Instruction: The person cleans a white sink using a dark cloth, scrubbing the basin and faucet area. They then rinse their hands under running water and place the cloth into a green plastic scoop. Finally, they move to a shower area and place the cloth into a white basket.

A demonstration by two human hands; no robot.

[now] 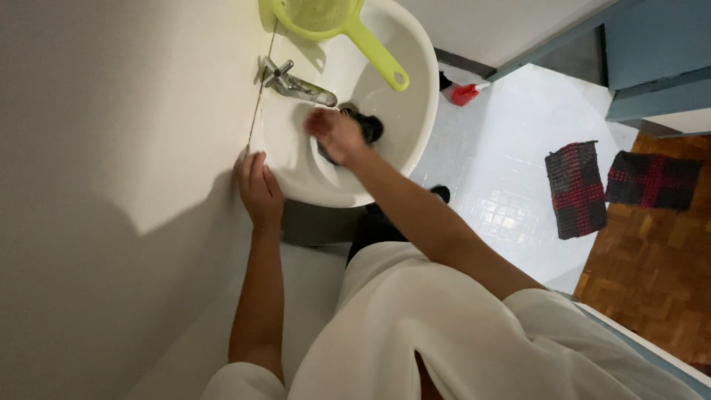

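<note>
My right hand (335, 133) is inside the white sink (415, 111), closed on a dark object (368, 127) just below the metal tap (296, 86); the hand is blurred. My left hand (258, 189) rests flat on the sink's near left rim, beside the wall, fingers together and holding nothing. A lime-green plastic strainer (326, 16) lies across the far rim of the sink, its handle (378, 53) pointing over the bowl.
A pale wall fills the left side. On the white tiled floor (503, 170) lie two dark red checked mats (574, 189) and a red bottle (465, 93). Wooden parquet (652, 274) begins at the right, near a blue door frame (652, 52).
</note>
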